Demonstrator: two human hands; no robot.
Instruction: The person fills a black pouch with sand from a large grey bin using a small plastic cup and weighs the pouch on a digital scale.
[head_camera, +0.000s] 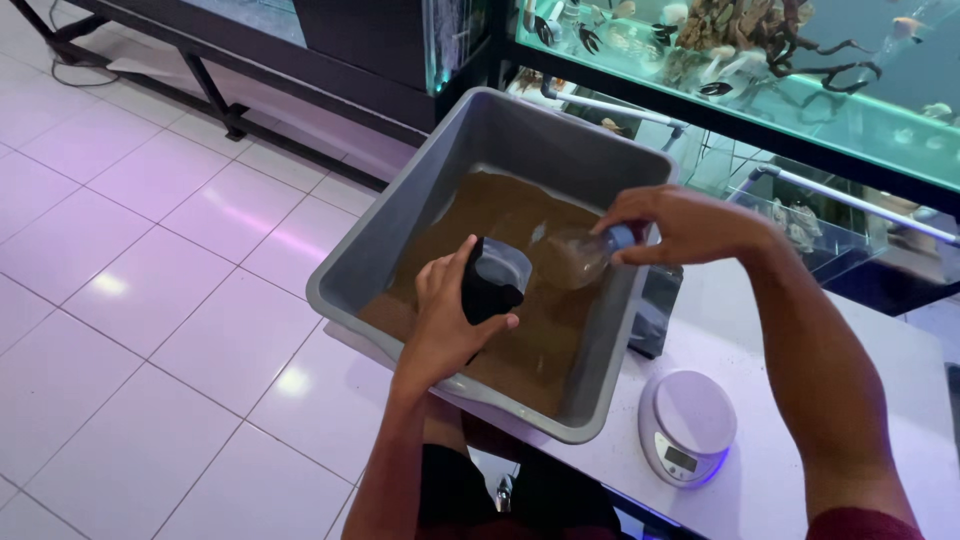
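Observation:
A grey plastic tub (400, 205) holds a layer of brown granules (480, 220) and rests partly on a white table. My left hand (445, 325) grips a black cup-like container (494, 280), open end up, over the granules. My right hand (670, 225) holds a clear scoop-like plastic vessel (572, 255) by its blue end, tilted down with its mouth close to the black container. Both hands are inside the tub's outline, above the granules.
A small round white kitchen scale (686, 425) sits on the white table (800, 480) right of the tub. Glass fish tanks (800, 90) on dark stands run along the back. White tiled floor (150, 300) lies to the left.

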